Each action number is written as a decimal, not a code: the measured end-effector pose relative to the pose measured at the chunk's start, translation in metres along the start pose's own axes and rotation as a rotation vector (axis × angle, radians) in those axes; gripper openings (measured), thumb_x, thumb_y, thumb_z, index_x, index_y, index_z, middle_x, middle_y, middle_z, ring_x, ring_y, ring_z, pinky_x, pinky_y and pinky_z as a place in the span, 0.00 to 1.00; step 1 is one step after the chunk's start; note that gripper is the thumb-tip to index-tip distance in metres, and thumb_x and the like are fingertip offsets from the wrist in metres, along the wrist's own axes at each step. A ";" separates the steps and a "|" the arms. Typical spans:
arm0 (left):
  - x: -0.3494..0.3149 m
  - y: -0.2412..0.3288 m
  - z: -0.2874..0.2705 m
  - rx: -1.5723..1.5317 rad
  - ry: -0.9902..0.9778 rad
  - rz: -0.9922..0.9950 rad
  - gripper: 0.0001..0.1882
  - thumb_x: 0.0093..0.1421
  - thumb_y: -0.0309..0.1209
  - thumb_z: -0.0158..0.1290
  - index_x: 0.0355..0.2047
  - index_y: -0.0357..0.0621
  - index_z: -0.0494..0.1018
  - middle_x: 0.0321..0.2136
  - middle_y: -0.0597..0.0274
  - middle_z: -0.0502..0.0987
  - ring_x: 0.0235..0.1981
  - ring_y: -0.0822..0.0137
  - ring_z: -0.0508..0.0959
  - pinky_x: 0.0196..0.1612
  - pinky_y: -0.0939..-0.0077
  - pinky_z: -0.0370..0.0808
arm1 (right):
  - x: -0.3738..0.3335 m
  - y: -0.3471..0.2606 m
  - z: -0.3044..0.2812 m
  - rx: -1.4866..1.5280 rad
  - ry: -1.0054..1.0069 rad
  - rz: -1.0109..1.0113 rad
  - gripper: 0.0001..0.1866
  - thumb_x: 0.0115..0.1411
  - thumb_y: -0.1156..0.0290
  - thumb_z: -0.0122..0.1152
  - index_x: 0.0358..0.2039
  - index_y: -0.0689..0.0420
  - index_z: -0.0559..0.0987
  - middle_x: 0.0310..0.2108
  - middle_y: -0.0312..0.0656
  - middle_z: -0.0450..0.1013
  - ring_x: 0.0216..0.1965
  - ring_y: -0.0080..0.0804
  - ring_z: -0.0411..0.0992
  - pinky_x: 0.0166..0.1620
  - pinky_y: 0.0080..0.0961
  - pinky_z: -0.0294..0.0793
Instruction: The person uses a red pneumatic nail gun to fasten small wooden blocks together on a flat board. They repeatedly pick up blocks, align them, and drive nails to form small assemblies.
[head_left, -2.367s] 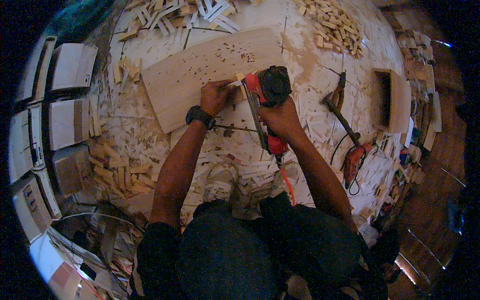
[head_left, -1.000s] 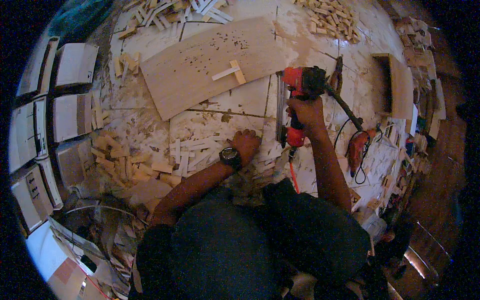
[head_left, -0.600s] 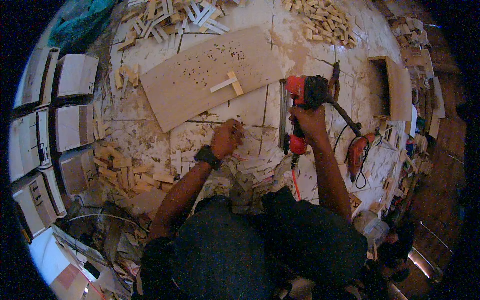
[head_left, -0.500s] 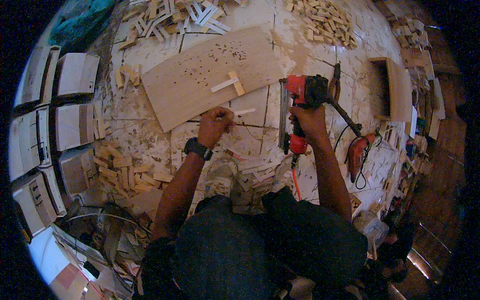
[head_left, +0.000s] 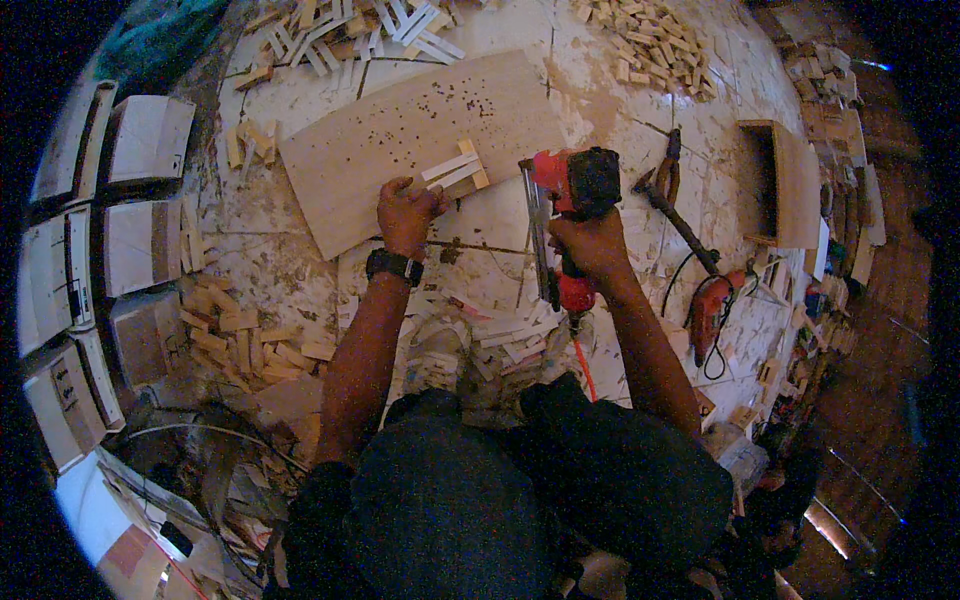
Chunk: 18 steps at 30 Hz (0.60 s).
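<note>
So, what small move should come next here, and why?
Probably the left hand should steady the lower pale strip: it lies beside the upper strip with that hand close to their left ends, while the right hand holds the red-and-black nail gun clear of them, right of the wooden block.

– What does your right hand (head_left: 592,247) hide?
– It hides the middle part of your red nail gun (head_left: 560,178).
– Are the dark specks (head_left: 448,108) on your board (head_left: 335,195) clear?
– Too small to identify. Also, the upper edge cuts the pile of strips (head_left: 412,22) there.
</note>
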<state>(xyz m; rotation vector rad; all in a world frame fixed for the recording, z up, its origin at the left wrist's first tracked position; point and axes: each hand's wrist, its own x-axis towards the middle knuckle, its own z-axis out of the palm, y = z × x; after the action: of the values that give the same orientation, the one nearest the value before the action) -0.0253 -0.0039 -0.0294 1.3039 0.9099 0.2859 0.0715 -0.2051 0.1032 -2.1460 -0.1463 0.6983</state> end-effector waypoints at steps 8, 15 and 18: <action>0.001 0.002 -0.001 -0.091 -0.067 -0.107 0.25 0.49 0.18 0.55 0.45 0.35 0.57 0.26 0.51 0.75 0.23 0.63 0.78 0.28 0.74 0.78 | -0.004 -0.013 0.018 0.046 -0.076 -0.014 0.11 0.44 0.77 0.60 0.31 0.58 0.72 0.20 0.36 0.70 0.18 0.24 0.68 0.22 0.23 0.68; 0.002 -0.004 -0.002 -0.034 -0.092 0.051 0.25 0.49 0.18 0.56 0.45 0.34 0.57 0.25 0.50 0.76 0.22 0.65 0.78 0.27 0.76 0.77 | 0.001 -0.010 0.038 -0.059 -0.061 -0.159 0.16 0.43 0.75 0.59 0.36 0.59 0.73 0.25 0.36 0.71 0.24 0.26 0.69 0.28 0.26 0.71; -0.003 0.006 -0.002 -0.142 -0.067 -0.064 0.25 0.50 0.19 0.56 0.45 0.33 0.57 0.25 0.50 0.76 0.22 0.65 0.78 0.27 0.76 0.77 | 0.001 -0.010 0.040 -0.158 -0.093 -0.121 0.17 0.43 0.75 0.58 0.37 0.59 0.73 0.26 0.37 0.72 0.26 0.27 0.69 0.31 0.27 0.71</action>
<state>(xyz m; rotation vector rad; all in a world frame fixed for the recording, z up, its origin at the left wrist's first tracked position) -0.0274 -0.0028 -0.0229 1.1454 0.8580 0.2510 0.0529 -0.1704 0.0915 -2.2329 -0.3898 0.7370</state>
